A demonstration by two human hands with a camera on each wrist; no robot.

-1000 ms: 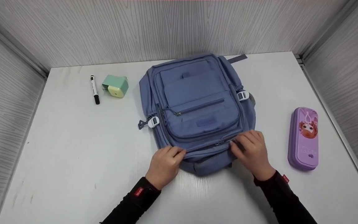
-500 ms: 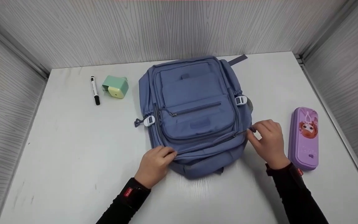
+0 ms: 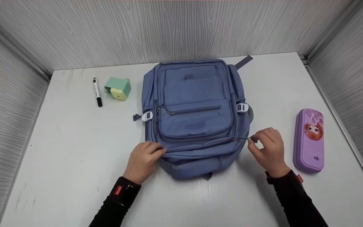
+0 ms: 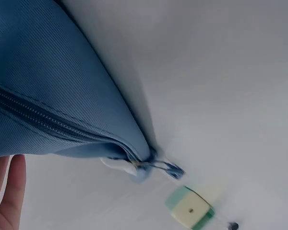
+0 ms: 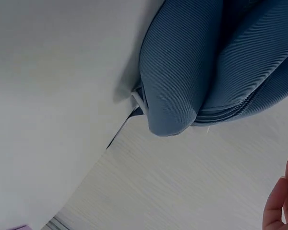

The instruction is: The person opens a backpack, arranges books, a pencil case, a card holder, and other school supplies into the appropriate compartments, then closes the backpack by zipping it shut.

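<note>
A blue backpack [image 3: 197, 116] lies flat on the white table, its front pockets facing up. At its lower left corner my left hand [image 3: 143, 160] pinches the fabric beside the long zipper. My right hand [image 3: 269, 151] is off the lower right side and pinches the zipper pull [image 3: 253, 138], whose cord is stretched taut from the slider. In the left wrist view, fingers [image 4: 14, 184] meet the edge of the bag. The right wrist view shows fingertips [image 5: 277, 199] at the lower right, apart from the visible blue fabric; the zipper pull cannot be made out there.
To the right lies a purple pencil case [image 3: 309, 142] with a doll picture. At the back left are a white marker [image 3: 97, 92] with black ends and a small green and yellow box-shaped object [image 3: 118, 88]. Grey wood-grain panels [image 3: 181, 28] border the table.
My right hand has gone from the bag's lower edge out to the right, now with the zipper pull. My left hand has shifted left. The backpack has turned slightly and slid left.
</note>
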